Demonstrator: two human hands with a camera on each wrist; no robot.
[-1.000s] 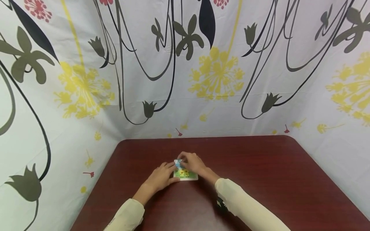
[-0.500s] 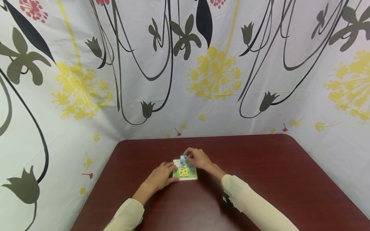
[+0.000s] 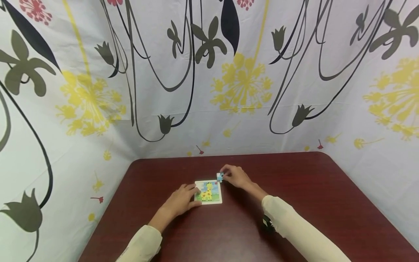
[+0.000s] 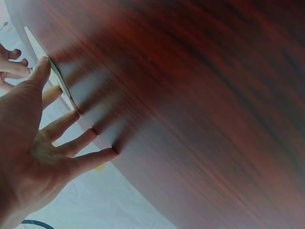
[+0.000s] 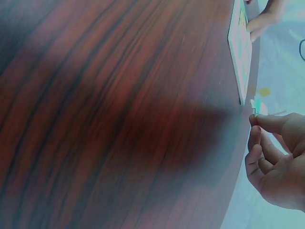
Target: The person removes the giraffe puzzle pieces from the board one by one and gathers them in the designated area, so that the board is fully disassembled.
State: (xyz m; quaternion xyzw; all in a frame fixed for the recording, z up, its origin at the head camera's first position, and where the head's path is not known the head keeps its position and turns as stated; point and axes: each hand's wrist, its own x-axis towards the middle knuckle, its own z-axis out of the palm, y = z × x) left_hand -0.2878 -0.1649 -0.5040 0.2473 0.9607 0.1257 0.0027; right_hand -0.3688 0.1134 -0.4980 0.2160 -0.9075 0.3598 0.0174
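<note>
A small white-framed jigsaw puzzle (image 3: 214, 197) with a yellow giraffe picture lies flat on the dark red table. At its left edge rests my left hand (image 3: 180, 200), fingers spread, thumb at the near edge and fingertips touching the frame. In the left wrist view the left hand (image 4: 52, 138) has its fingers stretched out, some reaching onto the tabletop. Just off the puzzle's far right corner, my right hand (image 3: 238, 177) pinches a blue and white puzzle piece (image 3: 219, 177). The right wrist view shows this piece (image 5: 258, 109) between thumb and finger of the right hand (image 5: 279, 160).
The dark red wooden table (image 3: 294, 203) spreads out around both hands. A white cloth (image 3: 203, 102) with printed flowers hangs behind and beside it. A dark object (image 3: 268, 222) shows under the right wrist.
My right hand has moved right and slightly away, carrying the puzzle piece from over the puzzle to beyond its far right corner. The left hand stays at the left edge.
</note>
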